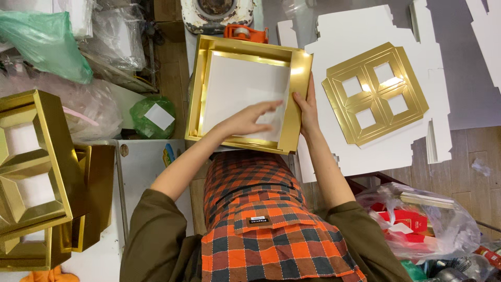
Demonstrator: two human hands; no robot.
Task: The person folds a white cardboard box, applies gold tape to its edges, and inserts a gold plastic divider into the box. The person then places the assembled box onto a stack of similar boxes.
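Inside the gold box (248, 94), a white sheet (240, 89) is pressed by the flat, open left hand (250, 119); the box's right wall is gripped by the right hand (308, 109); light, stiff card, probably best held by its walls.

The left hand's (249, 119) moving fingers (271, 107) are blurred, so their contact with the white sheet (240, 83) inside the gold tray (295, 89) is unclear. The stacked gold boxes (36, 172) are cut by the left edge. The round metal thing (211, 13) runs off the top. Contents of the clear bag (417, 219) stay indistinct.
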